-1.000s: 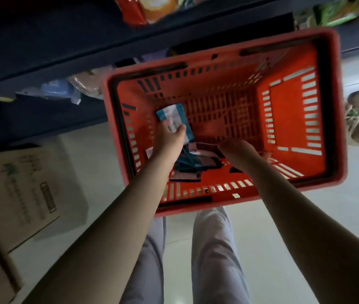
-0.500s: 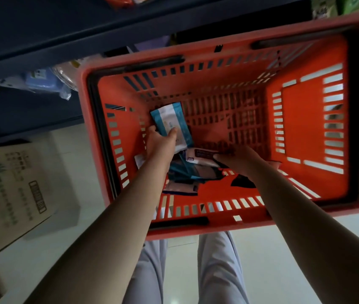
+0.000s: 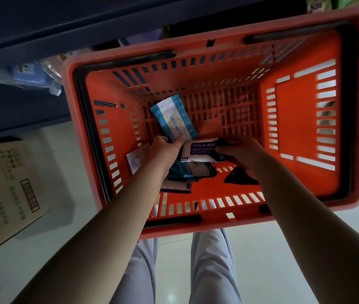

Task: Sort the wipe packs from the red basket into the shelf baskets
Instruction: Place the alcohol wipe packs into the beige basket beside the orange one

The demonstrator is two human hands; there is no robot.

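The white-and-purple wipe pack point(image 3: 200, 152), printed "75%", is inside the red basket point(image 3: 294, 132), pinched by the right hand point(image 3: 245, 157). Half a second ago it lay on the loose pile; it is now raised clear. The left hand point(image 3: 163, 151) grips a blue-and-white wipe pack point(image 3: 174, 119) as before, and that pack's print is unreadable.

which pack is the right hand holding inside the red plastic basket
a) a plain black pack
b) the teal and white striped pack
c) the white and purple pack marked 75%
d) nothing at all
C: the right hand curls round the white and purple wipe pack marked 75%, while the left hand holds the teal and white striped wipe pack, both inside the red plastic basket.
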